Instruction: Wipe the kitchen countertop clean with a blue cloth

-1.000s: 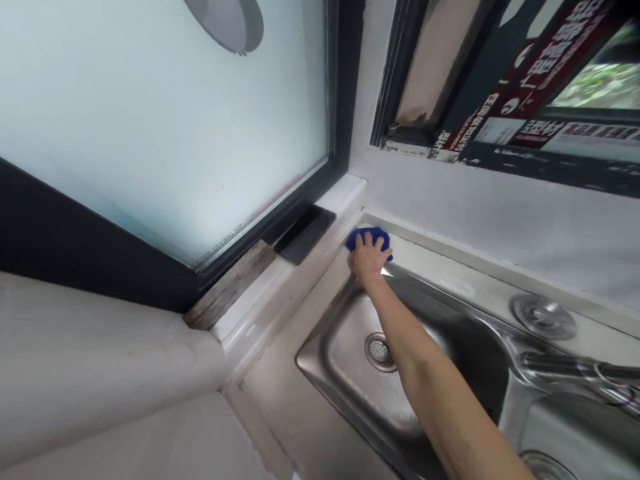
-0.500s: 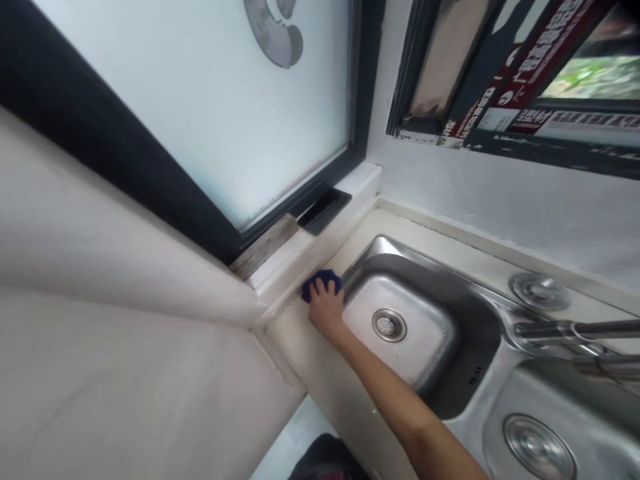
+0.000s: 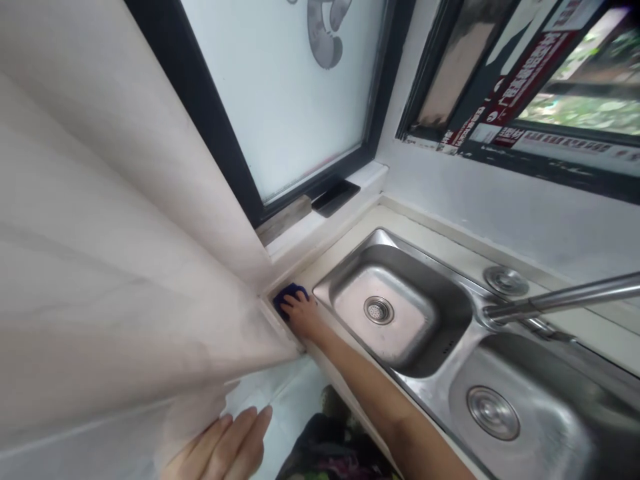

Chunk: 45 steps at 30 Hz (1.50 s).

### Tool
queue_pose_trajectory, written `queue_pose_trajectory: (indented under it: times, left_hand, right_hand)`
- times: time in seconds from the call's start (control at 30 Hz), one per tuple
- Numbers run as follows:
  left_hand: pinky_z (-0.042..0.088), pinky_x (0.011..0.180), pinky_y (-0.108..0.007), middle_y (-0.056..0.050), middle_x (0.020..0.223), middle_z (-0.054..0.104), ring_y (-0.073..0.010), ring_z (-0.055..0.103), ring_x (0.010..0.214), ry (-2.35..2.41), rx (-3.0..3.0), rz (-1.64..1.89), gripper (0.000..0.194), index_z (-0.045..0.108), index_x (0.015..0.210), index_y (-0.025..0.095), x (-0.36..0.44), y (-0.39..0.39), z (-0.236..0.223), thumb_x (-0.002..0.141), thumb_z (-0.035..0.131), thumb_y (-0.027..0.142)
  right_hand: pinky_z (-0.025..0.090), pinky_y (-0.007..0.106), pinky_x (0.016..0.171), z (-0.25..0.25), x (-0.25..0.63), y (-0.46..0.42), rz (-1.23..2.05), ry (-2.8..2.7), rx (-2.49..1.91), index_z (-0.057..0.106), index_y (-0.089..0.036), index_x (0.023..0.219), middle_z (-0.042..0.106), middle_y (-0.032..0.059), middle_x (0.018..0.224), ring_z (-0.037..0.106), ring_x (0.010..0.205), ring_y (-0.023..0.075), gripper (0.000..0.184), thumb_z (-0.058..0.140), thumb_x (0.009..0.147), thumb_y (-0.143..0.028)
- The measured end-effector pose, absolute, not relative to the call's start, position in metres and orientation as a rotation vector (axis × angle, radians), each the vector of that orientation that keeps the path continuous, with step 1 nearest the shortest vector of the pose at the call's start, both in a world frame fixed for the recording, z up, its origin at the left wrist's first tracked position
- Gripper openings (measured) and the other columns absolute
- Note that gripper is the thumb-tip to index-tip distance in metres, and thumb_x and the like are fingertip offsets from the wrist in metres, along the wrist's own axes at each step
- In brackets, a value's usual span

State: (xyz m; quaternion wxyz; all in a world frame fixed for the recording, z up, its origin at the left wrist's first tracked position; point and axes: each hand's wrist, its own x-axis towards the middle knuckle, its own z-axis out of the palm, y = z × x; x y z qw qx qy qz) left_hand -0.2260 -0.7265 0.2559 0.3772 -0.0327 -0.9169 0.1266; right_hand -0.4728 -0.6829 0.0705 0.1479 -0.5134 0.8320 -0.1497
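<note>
Right hand, fingers apart, flattens dark-blue fabric cloth on cream slab desk, likely for contact; lower left, left hand, fingers straight.

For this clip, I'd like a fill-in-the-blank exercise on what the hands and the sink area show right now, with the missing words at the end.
1. The cloth under the right hand is ____ in colour.
2. Of the left and right basins of the sink, as pictured, the cloth lies nearer the ____ one.
3. The left hand is cut off by the ____ edge of the picture.

Missing words: blue; left; bottom.
</note>
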Motion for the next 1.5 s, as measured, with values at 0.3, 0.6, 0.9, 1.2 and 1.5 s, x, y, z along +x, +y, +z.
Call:
queue_pose_trajectory:
  times: [0.3,0.6,0.9,1.2,1.5]
  left_hand:
    - [0.053,0.074,-0.028,0.005,0.077,0.072,-0.0129,0.062,0.069,-2.146,-0.160,0.214,0.029,0.077,0.091,0.028,-0.239,-0.723,0.247,0.077,0.068,0.005]
    - [0.057,0.081,-0.031,-0.004,0.096,0.074,-0.0164,0.068,0.091,-2.660,0.058,-0.534,0.032,0.073,0.094,0.024,-0.234,-0.628,0.138,0.090,0.046,0.007]
    - [0.055,0.096,-0.042,-0.014,0.133,0.063,-0.0246,0.066,0.113,-2.947,0.572,-1.091,0.054,0.041,0.149,0.021,-0.206,-0.544,0.080,0.098,0.042,0.039]
    - [0.055,0.089,-0.039,-0.018,0.129,0.066,-0.0213,0.072,0.088,-2.904,0.706,-1.419,0.068,0.036,0.152,0.014,-0.222,-0.473,0.081,0.095,0.043,0.051]
    - [0.056,0.096,-0.037,-0.007,0.119,0.072,-0.0202,0.070,0.104,-2.835,0.218,-0.885,0.036,0.065,0.123,0.023,-0.245,-0.483,0.084,0.098,0.042,0.035]
  right_hand:
    - [0.035,0.052,0.097,0.059,-0.423,-0.573,-0.377,2.397,-1.375,0.050,-0.029,0.143,0.040,0.0054,0.157,0.034,0.133,0.0349,0.050,0.044,0.093,-0.030]
    - [0.026,0.056,0.108,0.039,-0.370,-0.466,-0.569,2.529,-1.448,0.051,-0.029,0.142,0.044,0.0048,0.155,0.034,0.138,0.0330,0.048,0.045,0.095,-0.029]
    - [0.018,0.053,0.117,0.032,-0.310,-0.323,-0.618,2.742,-1.518,0.050,-0.033,0.143,0.043,0.0001,0.156,0.031,0.143,0.0298,0.050,0.051,0.093,-0.026]
    - [0.020,0.053,0.117,0.036,-0.283,-0.223,-0.624,2.835,-1.425,0.055,-0.032,0.138,0.044,-0.0022,0.155,0.033,0.143,0.0284,0.060,0.052,0.081,-0.013]
    - [0.024,0.053,0.117,0.026,-0.257,-0.116,-0.628,2.954,-1.243,0.056,-0.033,0.137,0.044,-0.0015,0.154,0.033,0.145,0.0275,0.061,0.054,0.079,-0.014]
